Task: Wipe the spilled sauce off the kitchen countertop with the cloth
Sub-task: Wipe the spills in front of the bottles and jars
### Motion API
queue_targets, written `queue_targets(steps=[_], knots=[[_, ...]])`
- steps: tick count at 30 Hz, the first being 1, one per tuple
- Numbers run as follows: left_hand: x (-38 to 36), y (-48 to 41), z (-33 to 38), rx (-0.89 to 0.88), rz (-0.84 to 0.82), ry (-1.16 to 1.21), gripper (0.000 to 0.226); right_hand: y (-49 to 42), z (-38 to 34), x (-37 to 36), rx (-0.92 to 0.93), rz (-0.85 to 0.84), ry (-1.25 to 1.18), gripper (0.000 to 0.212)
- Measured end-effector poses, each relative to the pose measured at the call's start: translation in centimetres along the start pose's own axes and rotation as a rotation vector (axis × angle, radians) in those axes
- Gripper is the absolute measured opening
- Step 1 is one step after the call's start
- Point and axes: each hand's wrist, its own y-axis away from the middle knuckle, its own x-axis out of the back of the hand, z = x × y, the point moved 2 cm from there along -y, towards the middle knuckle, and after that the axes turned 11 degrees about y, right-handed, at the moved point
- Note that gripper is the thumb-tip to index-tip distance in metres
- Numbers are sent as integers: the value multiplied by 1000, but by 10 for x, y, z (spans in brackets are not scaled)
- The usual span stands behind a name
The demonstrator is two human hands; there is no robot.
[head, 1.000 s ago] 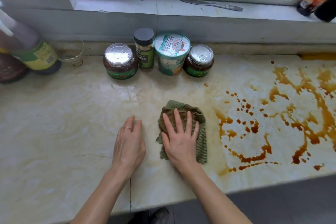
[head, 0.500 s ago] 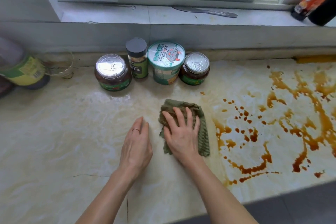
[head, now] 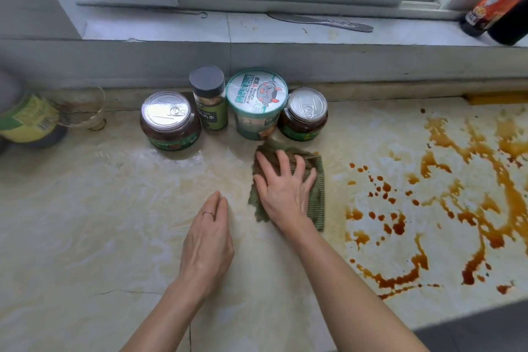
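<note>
A green ribbed cloth (head: pixel 317 197) lies flat on the pale marble countertop (head: pixel 114 208), just in front of the jars. My right hand (head: pixel 283 188) presses down on it with fingers spread. My left hand (head: pixel 208 240) rests flat on the bare counter to the cloth's left, fingers together, holding nothing, with a ring on one finger. Brown sauce (head: pixel 445 208) is splashed in drops and streaks over the right part of the counter, starting a little right of the cloth. A faint yellowish smear surrounds the cloth.
Against the back wall stand two sauce jars (head: pixel 170 123) (head: pixel 304 116), a dark-capped spice bottle (head: pixel 210 98) and a green paper cup (head: pixel 255 103). A large bottle (head: pixel 25 120) and a glass (head: pixel 85 107) are at far left. Dark bottles (head: pixel 497 11) and a metal utensil (head: pixel 323 20) lie on the sill.
My right hand has pushed the cloth away from me, up to the jars and cup. The left hand stays flat on the counter beside it.
</note>
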Motion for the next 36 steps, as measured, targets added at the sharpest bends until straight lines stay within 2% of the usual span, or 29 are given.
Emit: queue_targets(steps=[4,10,14,16,18,20,23,25,26,28,30,31,34,36], knots=[[-4,0,1,16,6,-39,59,-20,24,-1,-96,-65,41,50],[-8,0,7,59,-1,-72,62,-39,20,5,-69,-84,39,52],[-7,2,11,80,-8,-51,64,-10,46,-3,-21,-10,47,53],[-7,1,13,85,-13,-39,64,-13,81,-3,-84,3,69,53],[-8,0,13,91,-18,-38,63,-23,105,0,-191,-71,36,50],[-10,-1,12,102,-20,-47,64,-23,102,1,-216,-97,23,51],[-12,-1,14,124,-28,-28,69,2,71,0,32,-19,25,50],[-12,-2,17,140,-34,-8,69,12,75,-5,184,6,38,50],[-11,-3,17,146,-36,0,69,8,83,-6,200,5,43,50],[-9,-3,18,152,-42,13,70,0,96,-6,94,12,25,50],[-9,-2,19,156,-48,13,71,6,87,-5,1,23,-6,52],[-10,-1,18,158,-50,6,71,16,75,-4,13,33,-19,52],[-12,-1,20,157,-44,-4,72,62,44,-5,279,52,-34,51],[-11,-2,21,156,-39,3,71,71,52,-6,437,56,-26,50]])
